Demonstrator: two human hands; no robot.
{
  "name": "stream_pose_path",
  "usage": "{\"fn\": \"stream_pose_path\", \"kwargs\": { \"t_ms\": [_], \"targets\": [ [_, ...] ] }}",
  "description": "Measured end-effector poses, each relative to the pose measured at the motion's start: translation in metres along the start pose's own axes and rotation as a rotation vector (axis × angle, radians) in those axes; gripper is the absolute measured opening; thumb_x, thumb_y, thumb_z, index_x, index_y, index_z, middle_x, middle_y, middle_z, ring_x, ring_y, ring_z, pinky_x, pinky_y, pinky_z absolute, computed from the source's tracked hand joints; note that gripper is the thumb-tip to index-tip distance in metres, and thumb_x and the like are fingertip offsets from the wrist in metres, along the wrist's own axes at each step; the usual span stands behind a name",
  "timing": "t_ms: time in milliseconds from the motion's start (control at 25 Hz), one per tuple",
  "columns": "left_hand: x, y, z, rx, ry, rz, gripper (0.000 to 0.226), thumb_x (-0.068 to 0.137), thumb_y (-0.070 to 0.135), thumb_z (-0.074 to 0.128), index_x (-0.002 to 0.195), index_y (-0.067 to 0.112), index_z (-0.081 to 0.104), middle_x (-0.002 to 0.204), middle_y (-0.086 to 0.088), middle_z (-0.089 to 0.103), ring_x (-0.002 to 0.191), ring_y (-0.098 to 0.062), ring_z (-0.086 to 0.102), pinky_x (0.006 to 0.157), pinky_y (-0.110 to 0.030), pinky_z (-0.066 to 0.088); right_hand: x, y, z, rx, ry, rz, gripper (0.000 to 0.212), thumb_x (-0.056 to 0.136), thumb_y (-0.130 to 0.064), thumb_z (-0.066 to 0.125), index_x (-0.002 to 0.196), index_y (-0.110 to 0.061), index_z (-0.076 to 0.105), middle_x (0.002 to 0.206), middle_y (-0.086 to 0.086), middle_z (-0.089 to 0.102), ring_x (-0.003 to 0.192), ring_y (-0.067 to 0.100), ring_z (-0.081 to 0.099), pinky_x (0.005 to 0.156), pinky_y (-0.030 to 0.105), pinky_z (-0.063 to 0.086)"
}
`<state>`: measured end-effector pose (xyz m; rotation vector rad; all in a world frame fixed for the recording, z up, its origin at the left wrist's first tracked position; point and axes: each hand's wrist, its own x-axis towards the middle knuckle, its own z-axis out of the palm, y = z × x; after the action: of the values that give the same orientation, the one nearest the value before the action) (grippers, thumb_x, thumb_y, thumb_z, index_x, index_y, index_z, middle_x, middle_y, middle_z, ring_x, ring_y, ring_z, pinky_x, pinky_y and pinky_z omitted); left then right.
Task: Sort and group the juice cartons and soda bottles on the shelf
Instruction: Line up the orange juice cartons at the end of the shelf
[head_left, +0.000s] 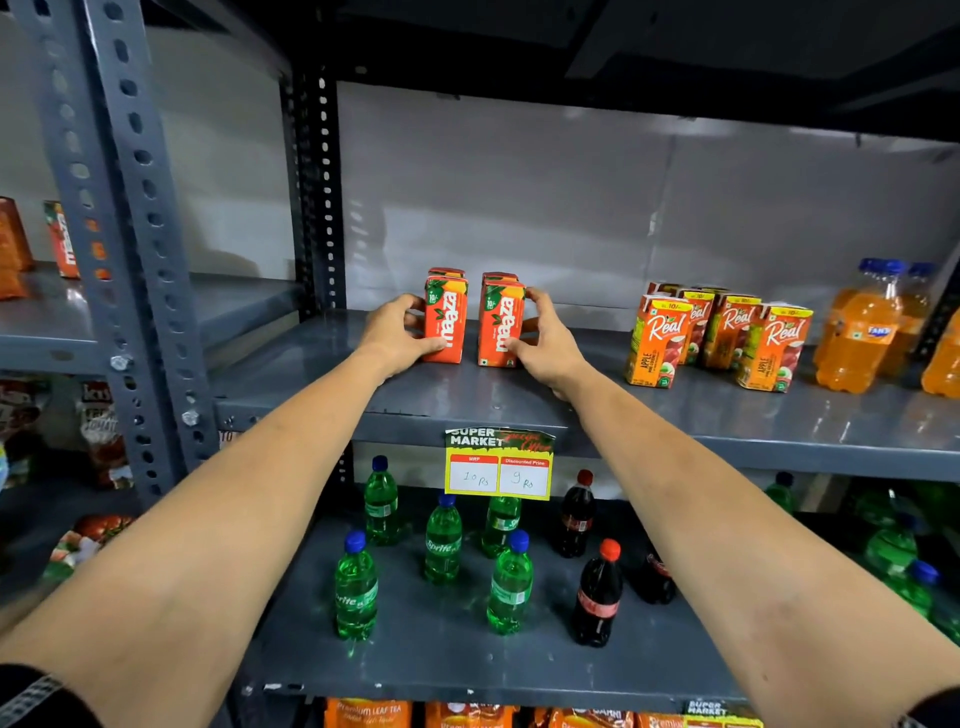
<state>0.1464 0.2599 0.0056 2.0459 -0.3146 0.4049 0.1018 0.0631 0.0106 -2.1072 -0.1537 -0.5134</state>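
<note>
Two short rows of red Maaza juice cartons stand side by side on the upper grey shelf (519, 405). My left hand (395, 335) grips the left row of Maaza cartons (445, 322) from its left side. My right hand (545, 343) grips the right row of Maaza cartons (501, 327) from its right side. A gap separates the two rows. Further right stand several orange Real apple cartons (719, 338), then orange Fanta bottles (865, 332). On the lower shelf (441, 660) stand green Sprite bottles (442, 540) and dark cola bottles (597, 597), mixed.
A yellow price tag (498, 465) hangs from the upper shelf's front edge. A grey perforated post (119, 249) bounds the bay on the left, with snack packets (98, 431) and another Maaza carton (62, 239) beyond it. Tea packets (369, 714) sit on the bottom shelf.
</note>
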Motion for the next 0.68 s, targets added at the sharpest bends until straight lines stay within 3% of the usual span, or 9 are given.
{"fn": "stream_pose_path", "kwargs": {
  "t_ms": [320,480,680],
  "targets": [
    [-0.0009,-0.0007,-0.0001,0.001,-0.009,-0.009,0.059,0.071,0.014,0.081,0.122,0.011,0.051,0.116,-0.013,0.064,0.103,-0.027,0.062,0.093,-0.044,0.051,-0.0003,0.0,-0.0003,0.004,0.01,0.023,0.068,0.092,-0.005,0.056,0.145,-0.027,0.019,0.133,0.015,0.052,0.12,0.025,0.053,0.091,0.04,0.052],
    [-0.0008,-0.0027,-0.0007,0.024,-0.019,-0.012,0.061,0.07,0.019,0.081,0.123,0.012,0.052,0.113,-0.014,0.066,0.102,-0.027,0.063,0.094,-0.045,0.05,-0.0018,-0.0002,-0.0001,0.045,0.007,0.039,0.067,0.092,-0.005,0.055,0.145,-0.027,0.02,0.132,0.014,0.052,0.12,0.024,0.053,0.088,0.038,0.053],
    [0.0007,-0.0029,0.0,0.03,-0.027,-0.002,0.06,0.071,0.018,0.081,0.123,0.012,0.052,0.113,-0.014,0.066,0.102,-0.027,0.063,0.094,-0.045,0.049,-0.0003,0.0009,-0.0003,0.075,0.004,0.038,0.066,0.093,-0.003,0.054,0.145,-0.027,0.02,0.134,0.014,0.051,0.107,0.013,0.05,0.08,0.031,0.051]
  ]
}}
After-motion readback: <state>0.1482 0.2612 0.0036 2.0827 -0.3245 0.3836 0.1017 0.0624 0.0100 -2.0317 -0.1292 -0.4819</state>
